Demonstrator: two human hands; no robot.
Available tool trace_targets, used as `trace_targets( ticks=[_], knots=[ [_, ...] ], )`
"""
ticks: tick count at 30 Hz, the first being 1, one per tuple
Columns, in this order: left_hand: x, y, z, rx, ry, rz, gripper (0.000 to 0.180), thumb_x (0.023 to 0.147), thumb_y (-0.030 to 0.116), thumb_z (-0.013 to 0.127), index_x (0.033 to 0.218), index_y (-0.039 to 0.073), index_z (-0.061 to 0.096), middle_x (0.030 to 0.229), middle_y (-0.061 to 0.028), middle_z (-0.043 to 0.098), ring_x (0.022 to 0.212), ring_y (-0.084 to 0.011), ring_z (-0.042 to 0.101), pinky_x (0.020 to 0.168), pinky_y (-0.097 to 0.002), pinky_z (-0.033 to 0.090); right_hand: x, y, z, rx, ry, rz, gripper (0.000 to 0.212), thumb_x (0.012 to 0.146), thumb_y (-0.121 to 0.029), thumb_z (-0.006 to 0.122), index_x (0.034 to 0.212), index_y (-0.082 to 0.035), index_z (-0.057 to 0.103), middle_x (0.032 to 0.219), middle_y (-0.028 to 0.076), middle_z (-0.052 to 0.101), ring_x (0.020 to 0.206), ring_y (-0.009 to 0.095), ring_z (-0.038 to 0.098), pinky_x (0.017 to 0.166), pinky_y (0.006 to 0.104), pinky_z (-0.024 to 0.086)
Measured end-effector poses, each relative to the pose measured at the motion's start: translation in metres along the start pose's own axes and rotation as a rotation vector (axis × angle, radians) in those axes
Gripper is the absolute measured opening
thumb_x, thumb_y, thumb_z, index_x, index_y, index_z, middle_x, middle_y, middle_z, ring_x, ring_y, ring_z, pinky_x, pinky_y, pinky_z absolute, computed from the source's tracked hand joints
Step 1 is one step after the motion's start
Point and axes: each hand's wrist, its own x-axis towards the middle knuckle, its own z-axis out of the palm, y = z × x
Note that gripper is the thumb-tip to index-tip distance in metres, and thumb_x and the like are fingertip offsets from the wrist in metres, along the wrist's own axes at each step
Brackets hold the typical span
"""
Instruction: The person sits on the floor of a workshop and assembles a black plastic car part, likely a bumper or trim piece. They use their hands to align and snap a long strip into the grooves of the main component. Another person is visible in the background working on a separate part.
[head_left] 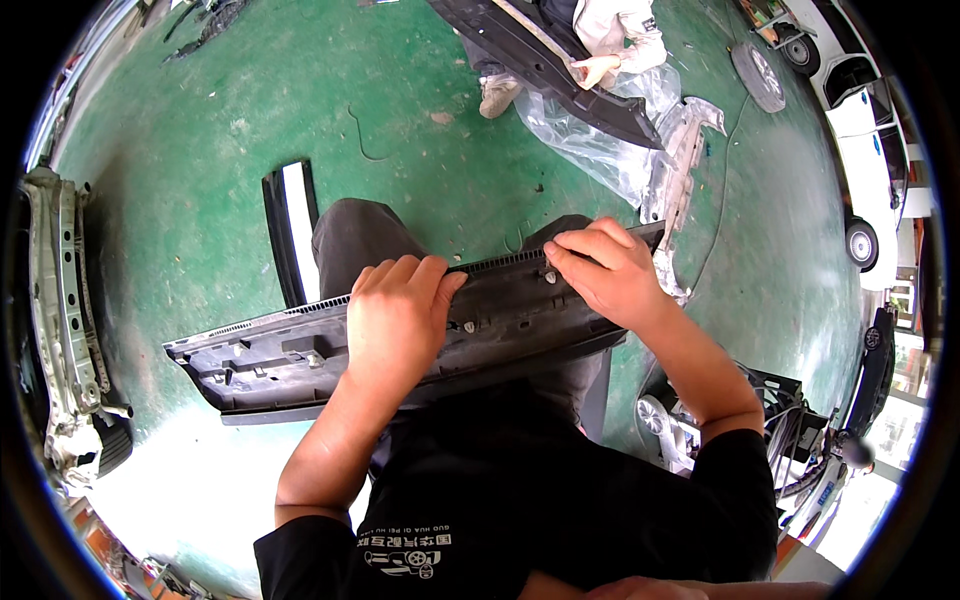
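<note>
A long black plastic car trim panel (270,360) lies across my lap, its ribbed and clipped inner side facing up. Along its far edge runs a strip of small slots. Near the panel's middle, my left hand (398,315) is closed, the fingers curled toward that slotted edge. Farther right, my right hand (605,265) is closed with thumb and fingers bent at the same edge. Small pale clips (550,277) show on the panel beside the right fingertips. Whether the right fingers also pinch a small part is hidden.
A black trim piece with a white stripe (295,230) lies on the green floor beyond the panel. Ahead, another person (610,40) holds a long black part (560,80) over clear plastic sheeting (590,150). A metal frame (65,320) stands left; a wheel (757,77) lies far right.
</note>
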Motion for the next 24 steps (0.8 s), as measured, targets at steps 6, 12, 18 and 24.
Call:
trace_targets(
  ticks=[6, 12, 18, 24],
  knots=[
    [0.002, 0.004, 0.000, 0.005, -0.007, 0.008, 0.018, 0.101, 0.022, 0.081, 0.100, 0.006, 0.073, 0.086, -0.0117, 0.071, 0.078, -0.0389, 0.068, 0.072, -0.0497, 0.052, 0.009, 0.013, -0.018, -0.008, -0.181, -0.142, 0.026, 0.081, -0.009, 0.079, 0.107, -0.007, 0.077, 0.109, 0.003, 0.069, 0.094, 0.022, 0.065, 0.072, 0.0337, 0.062],
    [0.002, 0.007, 0.004, 0.020, -0.027, 0.024, 0.017, 0.101, 0.022, 0.081, 0.100, 0.006, 0.073, 0.086, -0.0101, 0.071, 0.079, -0.0368, 0.069, 0.073, -0.0488, 0.052, 0.043, 0.007, -0.040, 0.011, -0.502, -0.100, 0.010, 0.088, -0.012, 0.071, 0.091, -0.006, 0.064, 0.097, 0.006, 0.058, 0.099, 0.025, 0.062, 0.076, 0.0380, 0.062],
    [0.000, 0.010, 0.004, -0.001, -0.001, 0.032, 0.017, 0.100, 0.021, 0.082, 0.099, 0.007, 0.072, 0.084, -0.0094, 0.070, 0.077, -0.0362, 0.068, 0.073, -0.0488, 0.052, 0.050, 0.012, -0.042, 0.016, -0.642, -0.132, 0.012, 0.088, -0.010, 0.071, 0.089, -0.003, 0.062, 0.096, 0.009, 0.056, 0.100, 0.028, 0.064, 0.070, 0.0394, 0.063],
    [-0.001, 0.011, -0.006, -0.004, 0.013, 0.011, 0.017, 0.099, 0.020, 0.082, 0.098, 0.007, 0.072, 0.084, -0.0097, 0.070, 0.077, -0.0374, 0.067, 0.072, -0.0493, 0.051, 0.032, 0.018, -0.035, 0.111, -0.490, -0.092, 0.016, 0.087, -0.006, 0.074, 0.096, -0.003, 0.061, 0.100, 0.012, 0.057, 0.102, 0.031, 0.064, 0.071, 0.0412, 0.063]
  ],
)
